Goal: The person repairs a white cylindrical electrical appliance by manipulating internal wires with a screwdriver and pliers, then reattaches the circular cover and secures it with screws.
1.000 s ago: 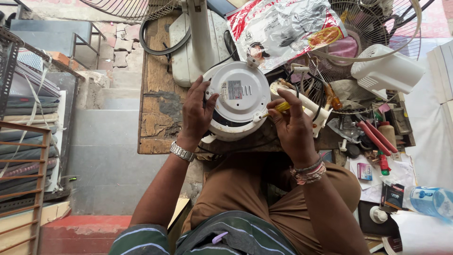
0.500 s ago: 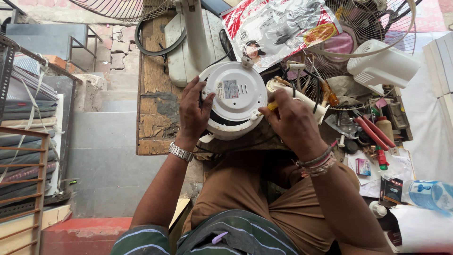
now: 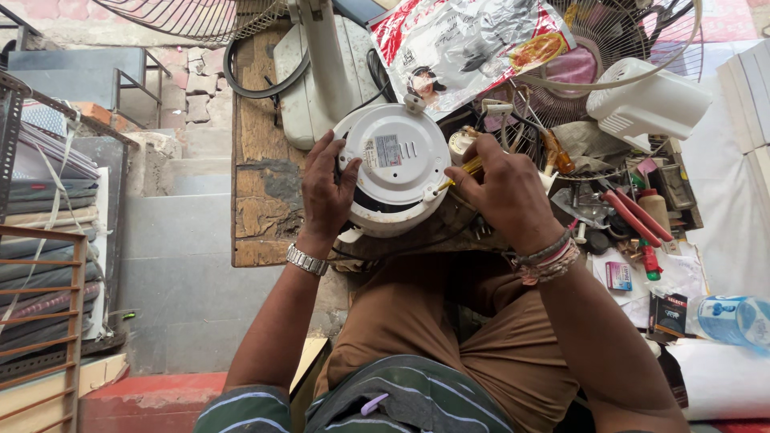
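From up here my right hand (image 3: 501, 188) covers most of what it grips: only a short yellow handle (image 3: 467, 168) shows between the thumb and forefinger, which are pinched shut on it, and I cannot make out the tool's tip against the rim of the round white appliance (image 3: 393, 164). That appliance sits at centre frame, just above my knees, base turned up toward me. My left hand (image 3: 327, 192) clasps its left edge, fingers spread and curled onto the housing; the lower side of the housing is hidden behind both hands, and the small grey label on it is too fine to make out.

The appliance rests at the edge of a worn wooden board (image 3: 261, 176) with flaking paint. Behind it stands a pale fan pedestal (image 3: 329, 72), cut off by the top edge. At the upper right lie a crumpled red-and-silver foil bag (image 3: 465, 44) and a wire fan guard (image 3: 634, 36), partly out of frame. Red-handled pliers (image 3: 638, 215) lie among small clutter at the right. Grey paving and brick steps fill the left side.
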